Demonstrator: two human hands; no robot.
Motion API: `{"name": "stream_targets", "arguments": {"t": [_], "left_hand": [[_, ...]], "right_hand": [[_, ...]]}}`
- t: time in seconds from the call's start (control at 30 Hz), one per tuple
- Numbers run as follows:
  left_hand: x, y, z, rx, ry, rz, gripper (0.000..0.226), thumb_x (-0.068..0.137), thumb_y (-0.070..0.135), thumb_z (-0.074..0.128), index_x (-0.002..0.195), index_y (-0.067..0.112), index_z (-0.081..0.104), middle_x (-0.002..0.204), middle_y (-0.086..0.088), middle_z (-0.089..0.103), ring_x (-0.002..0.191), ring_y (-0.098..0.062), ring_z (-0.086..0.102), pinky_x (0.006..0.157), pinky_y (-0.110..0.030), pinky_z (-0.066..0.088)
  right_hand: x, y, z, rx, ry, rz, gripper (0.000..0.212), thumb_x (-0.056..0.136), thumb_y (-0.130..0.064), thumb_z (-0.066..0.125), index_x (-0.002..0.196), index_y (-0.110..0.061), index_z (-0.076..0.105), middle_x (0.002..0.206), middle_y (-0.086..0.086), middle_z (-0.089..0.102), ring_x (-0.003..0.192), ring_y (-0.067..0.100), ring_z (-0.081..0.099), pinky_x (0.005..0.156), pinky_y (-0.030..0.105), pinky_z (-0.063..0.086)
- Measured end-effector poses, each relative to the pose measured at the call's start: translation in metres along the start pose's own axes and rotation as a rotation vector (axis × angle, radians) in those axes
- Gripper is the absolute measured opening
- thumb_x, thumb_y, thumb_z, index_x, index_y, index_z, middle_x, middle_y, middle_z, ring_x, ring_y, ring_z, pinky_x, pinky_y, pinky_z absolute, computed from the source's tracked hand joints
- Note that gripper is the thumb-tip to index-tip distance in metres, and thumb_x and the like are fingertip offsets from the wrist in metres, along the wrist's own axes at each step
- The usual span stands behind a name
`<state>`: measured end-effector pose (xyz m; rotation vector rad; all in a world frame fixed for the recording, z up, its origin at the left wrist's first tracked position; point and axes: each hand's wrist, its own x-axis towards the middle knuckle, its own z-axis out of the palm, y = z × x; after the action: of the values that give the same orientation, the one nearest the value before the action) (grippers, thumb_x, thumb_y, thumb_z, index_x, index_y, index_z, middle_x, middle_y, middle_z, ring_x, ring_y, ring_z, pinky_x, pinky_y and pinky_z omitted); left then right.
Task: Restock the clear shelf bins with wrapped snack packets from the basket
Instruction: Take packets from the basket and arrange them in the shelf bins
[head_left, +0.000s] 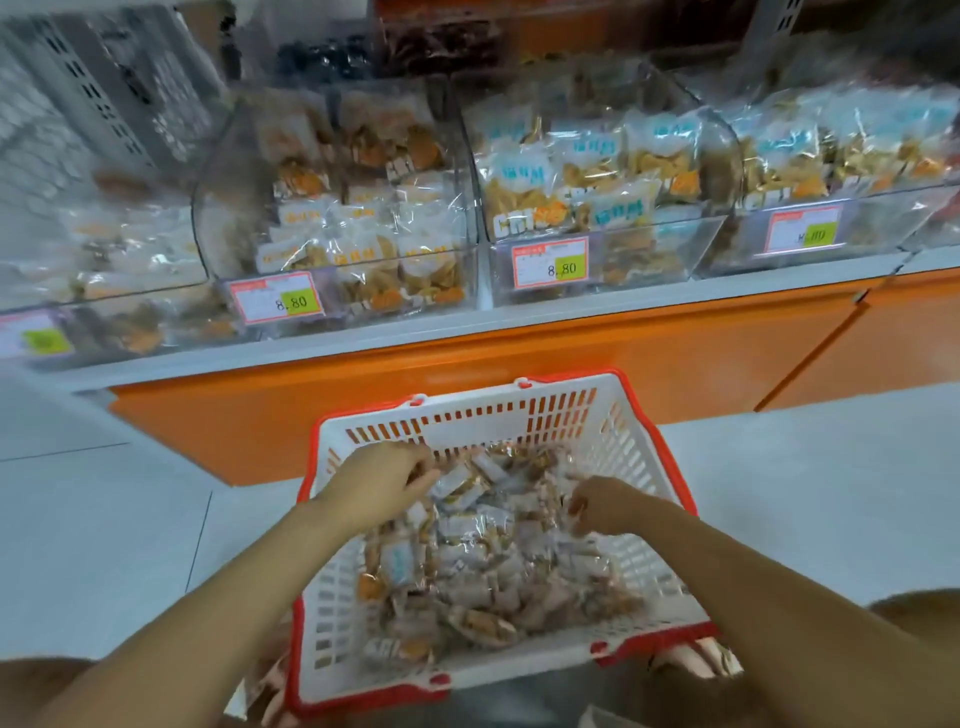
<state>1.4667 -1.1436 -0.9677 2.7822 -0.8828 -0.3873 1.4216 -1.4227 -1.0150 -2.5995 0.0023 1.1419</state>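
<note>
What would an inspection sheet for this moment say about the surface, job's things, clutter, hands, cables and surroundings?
Surface: pale tiled floor; a white shelf ledge carries the bins.
Job's things: white basket with a red rim, holding many packets; clear bins well filled, price tags on their fronts.
Clutter: pinkish item under the basket's near right corner, too blurred to identify.
Hands: left hand and right hand both in the basket, fingers curled on packets.
Cables: nothing seen.
Surroundings: orange shelf base; perforated grey panel at upper left.
</note>
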Motion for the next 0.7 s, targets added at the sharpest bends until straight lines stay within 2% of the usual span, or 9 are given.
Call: {"name": "stream_targets", "arguments": {"t": [0.03,0.13,0.27,0.33,0.4,0.5,0.57,0.63,0.7], "left_hand": [[-0.012,-0.012,0.012,0.017,-0.088,-0.034,0.018,0.099,0.032,0.045,0.095,0.021,0.059,0.074,0.006,0.054,0.067,-0.013,0.049,0.056,-0.023,0.037],[-0.039,-0.042,0.036,0.083,-0.287,-0.195,0.024,0.100,0.029,0.043,0.086,0.013,0.056,0.073,-0.001,0.056,0.063,-0.016,0.048,0.058,-0.028,0.038],[-0.051,-0.058,0.049,0.074,-0.340,-0.294,0.020,0.098,0.025,0.047,0.084,0.014,0.058,0.080,-0.001,0.061,0.074,-0.018,0.055,0.071,-0.033,0.048],[-0.046,-0.047,0.046,-0.177,-0.290,-0.380,0.020,0.097,0.026,0.053,0.086,0.012,0.064,0.077,0.002,0.059,0.071,-0.011,0.055,0.066,-0.020,0.046],[-0.039,-0.027,0.036,-0.568,-0.265,-0.501,0.023,0.096,0.027,0.056,0.093,0.007,0.068,0.075,0.002,0.062,0.066,-0.005,0.057,0.062,-0.009,0.042],[-0.027,0.004,0.017,-1.287,-0.336,-0.631,0.056,0.088,0.051,0.053,0.114,0.003,0.060,0.099,-0.010,0.070,0.086,-0.016,0.070,0.082,-0.025,0.054],[-0.017,0.023,-0.002,-1.646,-0.295,-0.595,0.068,0.082,0.059,0.049,0.119,0.003,0.054,0.118,-0.019,0.065,0.103,-0.025,0.067,0.087,-0.033,0.055],[-0.007,0.040,-0.025,-1.963,-0.115,-0.544,0.058,0.088,0.051,0.048,0.119,0.002,0.054,0.107,-0.018,0.069,0.098,-0.024,0.069,0.085,-0.034,0.054],[0.001,0.053,-0.048,-2.103,0.064,-0.482,0.035,0.090,0.034,0.053,0.110,0.006,0.059,0.082,-0.011,0.073,0.078,-0.018,0.071,0.076,-0.029,0.057]], "right_hand": [[0.004,-0.001,0.020,-0.012,-0.074,-0.002,0.006,0.088,-0.023,0.066,0.091,-0.019,0.063,0.097,0.001,0.057,0.085,0.009,0.055,0.076,0.014,0.038],[0.019,0.000,0.083,-0.052,-0.154,0.016,0.036,0.086,-0.018,0.066,0.121,-0.017,0.059,0.121,0.002,0.058,0.109,0.020,0.056,0.097,0.028,0.043],[0.017,-0.013,0.107,-0.194,0.090,0.041,0.017,0.092,-0.011,0.051,0.105,-0.012,0.063,0.107,0.005,0.061,0.097,0.020,0.062,0.088,0.027,0.049],[0.010,-0.024,0.081,-0.265,0.155,-0.012,0.012,0.090,-0.008,0.055,0.096,-0.013,0.064,0.101,0.008,0.062,0.089,0.022,0.061,0.085,0.029,0.049],[0.001,-0.036,0.045,-0.165,0.307,-0.113,0.005,0.089,-0.013,0.061,0.085,-0.013,0.065,0.092,0.003,0.065,0.079,0.018,0.058,0.083,0.028,0.052],[-0.017,-0.054,-0.003,0.232,0.729,-0.301,0.017,0.081,-0.007,0.070,0.072,-0.017,0.060,0.085,-0.005,0.068,0.073,0.010,0.060,0.074,0.030,0.054],[-0.036,-0.067,-0.030,0.322,0.970,-0.458,0.027,0.074,0.004,0.073,0.070,-0.017,0.057,0.091,-0.001,0.070,0.069,0.008,0.059,0.066,0.029,0.053],[-0.055,-0.080,-0.048,0.282,1.094,-0.613,0.026,0.070,0.008,0.075,0.069,-0.011,0.057,0.099,0.002,0.069,0.068,0.008,0.057,0.063,0.024,0.050],[-0.067,-0.087,-0.058,0.230,1.170,-0.663,0.026,0.067,0.011,0.075,0.067,-0.006,0.055,0.106,0.005,0.067,0.076,0.005,0.054,0.067,0.015,0.044]]}}
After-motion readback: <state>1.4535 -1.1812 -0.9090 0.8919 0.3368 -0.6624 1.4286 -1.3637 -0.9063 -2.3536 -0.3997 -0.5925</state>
